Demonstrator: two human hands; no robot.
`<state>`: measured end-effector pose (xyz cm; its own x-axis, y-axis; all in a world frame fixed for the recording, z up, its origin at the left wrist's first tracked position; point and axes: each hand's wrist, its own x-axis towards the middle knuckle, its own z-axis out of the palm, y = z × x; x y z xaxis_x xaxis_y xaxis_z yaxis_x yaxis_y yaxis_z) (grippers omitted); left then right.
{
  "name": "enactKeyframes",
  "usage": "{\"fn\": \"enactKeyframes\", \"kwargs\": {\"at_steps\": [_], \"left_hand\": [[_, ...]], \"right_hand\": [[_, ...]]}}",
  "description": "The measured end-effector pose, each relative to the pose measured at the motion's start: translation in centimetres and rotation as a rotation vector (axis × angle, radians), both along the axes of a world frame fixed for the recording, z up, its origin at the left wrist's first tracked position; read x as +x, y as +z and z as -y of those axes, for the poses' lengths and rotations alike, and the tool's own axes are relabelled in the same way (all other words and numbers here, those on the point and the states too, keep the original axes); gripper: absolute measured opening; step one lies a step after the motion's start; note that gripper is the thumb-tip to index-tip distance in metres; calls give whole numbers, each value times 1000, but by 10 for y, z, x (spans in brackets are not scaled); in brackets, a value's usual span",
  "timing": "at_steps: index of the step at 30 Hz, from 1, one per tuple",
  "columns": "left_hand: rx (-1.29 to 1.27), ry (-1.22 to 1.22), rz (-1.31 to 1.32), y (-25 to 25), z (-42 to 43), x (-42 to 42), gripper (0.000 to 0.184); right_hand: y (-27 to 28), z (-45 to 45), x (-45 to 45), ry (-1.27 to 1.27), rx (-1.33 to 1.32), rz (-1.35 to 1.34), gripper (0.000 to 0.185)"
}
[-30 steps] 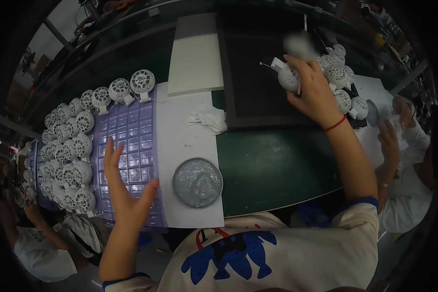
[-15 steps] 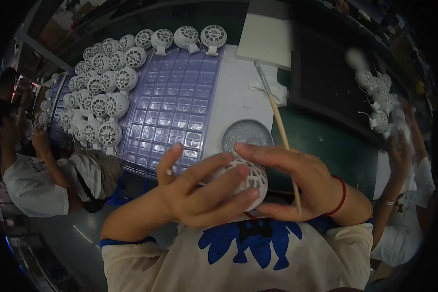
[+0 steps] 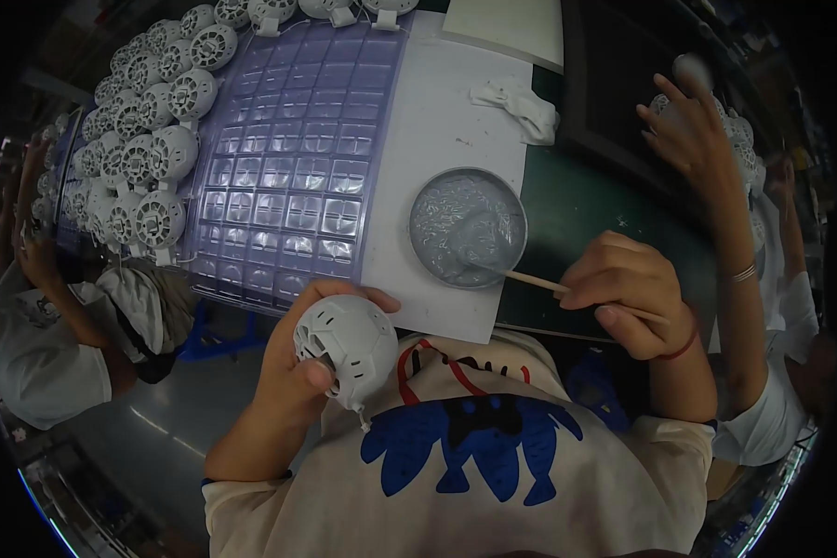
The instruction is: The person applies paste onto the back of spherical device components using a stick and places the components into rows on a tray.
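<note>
My left hand (image 3: 284, 372) is wrapped round a white ball-shaped plastic housing (image 3: 358, 339) with slots and openings. A short lead with a small plug hangs from its lower side. In my right hand (image 3: 628, 288) is a thin brush (image 3: 530, 279) with a wooden handle, pinched between the fingers. Its far end dips into thick grey paste (image 3: 465, 228) inside a round shallow tin (image 3: 523, 244); the bristles themselves are hard to make out. The tin stands on a white sheet (image 3: 391, 279), right of the housing and apart from it.
A clear purple-tinted compartment tray (image 3: 279, 186) lies left of the tin, with many similar white housings (image 3: 158, 219) stacked along it. A crumpled white cloth (image 3: 521, 110) and a dark panel (image 3: 614, 102) are behind. Co-workers (image 3: 51, 363) sit on both sides.
My hands have parted: the housing went left in my left hand and turned smooth side up. The brush swung down, its tip now in the paste. The view has shifted.
</note>
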<state>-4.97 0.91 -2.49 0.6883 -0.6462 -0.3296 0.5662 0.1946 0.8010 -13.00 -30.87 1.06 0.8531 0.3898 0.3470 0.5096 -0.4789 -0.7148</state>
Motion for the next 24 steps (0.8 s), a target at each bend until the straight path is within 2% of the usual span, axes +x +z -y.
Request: {"fn": "enactKeyframes", "kwargs": {"at_steps": [4,8,13,14,16,20,22,24], "left_hand": [[-127,-49,-133,-7,2,-7,83],[-137,-112,-185,-6,8,-8,83],[-133,-134,-177,-9,17,-11,83],[-131,-140,-174,-9,18,-11,83],[-120,-149,-139,-7,19,-11,81],[-105,-129,-111,-3,21,-9,79],[-89,-201,-102,-2,19,-7,79],[-111,-205,-143,-4,13,-7,80]], "right_hand": [[-8,-8,2,17,26,-23,14],[-22,-8,-4,-8,25,-61,16],[-41,-13,-14,-130,375,-210,18],[-43,-15,-14,-135,377,-206,18],[-47,-18,-12,-212,678,-378,21],[-52,-22,-3,-268,827,-419,24],[-49,-27,0,-369,923,-444,29],[-47,-25,1,-354,907,-375,29]]}}
